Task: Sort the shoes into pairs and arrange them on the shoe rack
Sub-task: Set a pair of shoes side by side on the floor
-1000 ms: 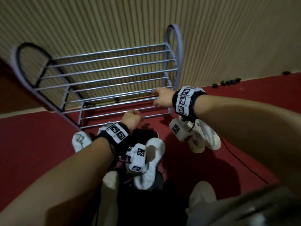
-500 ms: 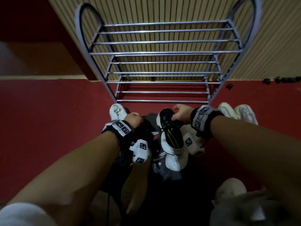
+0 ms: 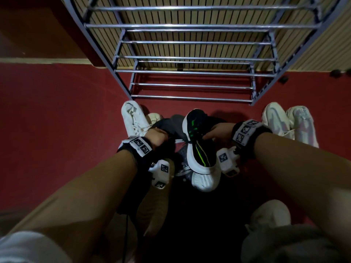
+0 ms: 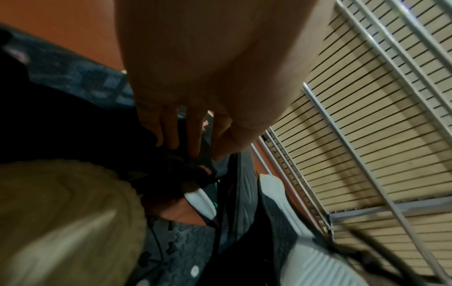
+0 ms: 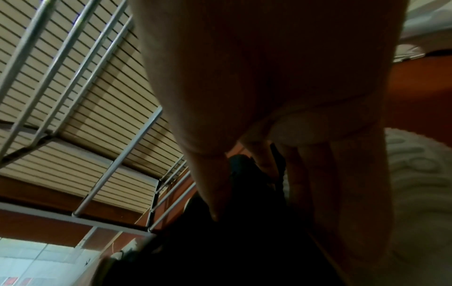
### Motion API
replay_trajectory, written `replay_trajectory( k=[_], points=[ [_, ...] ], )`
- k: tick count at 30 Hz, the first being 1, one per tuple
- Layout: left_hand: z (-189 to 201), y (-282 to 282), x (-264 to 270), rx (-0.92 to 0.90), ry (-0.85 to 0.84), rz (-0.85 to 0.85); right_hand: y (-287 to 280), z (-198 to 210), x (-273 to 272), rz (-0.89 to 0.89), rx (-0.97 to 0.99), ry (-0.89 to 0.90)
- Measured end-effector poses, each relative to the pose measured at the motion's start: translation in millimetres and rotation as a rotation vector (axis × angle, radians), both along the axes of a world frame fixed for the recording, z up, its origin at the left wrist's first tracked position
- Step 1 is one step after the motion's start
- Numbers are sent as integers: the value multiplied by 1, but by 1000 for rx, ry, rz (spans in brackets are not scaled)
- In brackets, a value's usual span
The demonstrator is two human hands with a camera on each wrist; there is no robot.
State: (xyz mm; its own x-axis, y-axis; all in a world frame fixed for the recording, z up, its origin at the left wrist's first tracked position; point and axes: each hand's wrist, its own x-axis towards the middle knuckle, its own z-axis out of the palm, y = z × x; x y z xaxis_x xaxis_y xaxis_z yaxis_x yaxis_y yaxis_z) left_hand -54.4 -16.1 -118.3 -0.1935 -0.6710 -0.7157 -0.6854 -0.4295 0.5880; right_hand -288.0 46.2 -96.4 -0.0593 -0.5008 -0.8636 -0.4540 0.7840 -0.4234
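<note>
My right hand [image 3: 218, 130] grips the black shoe with green stripes [image 3: 197, 141] at its collar, thumb on one side and fingers curled on the other, as the right wrist view confirms. A second ago this hand was up at a rail of the shoe rack [image 3: 190, 72]; half a second ago it had come down onto the shoe, which is now held at the top of the pile, its white sole uppermost on the left edge. My left hand [image 3: 156, 136] is curled into the dark shoe [image 3: 167, 124] beside it; in the left wrist view my fingers [image 4: 168, 125] hook over its black opening. That hand has stayed low in the pile throughout.

Meaning for the task: the reach to the rack is over and a pair appears to be in hand, one shoe each, though I cannot confirm the dark shoe matches. The rack shelves hold no shoes yet. A white laced shoe [image 3: 133, 118] lies at the left of the pile, and two pale shoes [image 3: 288, 124] sit side by side on the red floor [image 3: 57, 120] to the right, near the rack's foot.
</note>
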Motion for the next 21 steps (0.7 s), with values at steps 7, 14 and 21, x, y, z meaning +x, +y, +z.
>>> replay_trajectory(
  k=[7,14,21],
  points=[
    [13,-8,7,67,27,125,-13,-5,4,137,-16,73],
    [37,-11,42,86,113,375,-2,3,19,190,-76,229],
    [54,-6,72,78,161,484,-4,19,32,-109,-137,122]
  ],
)
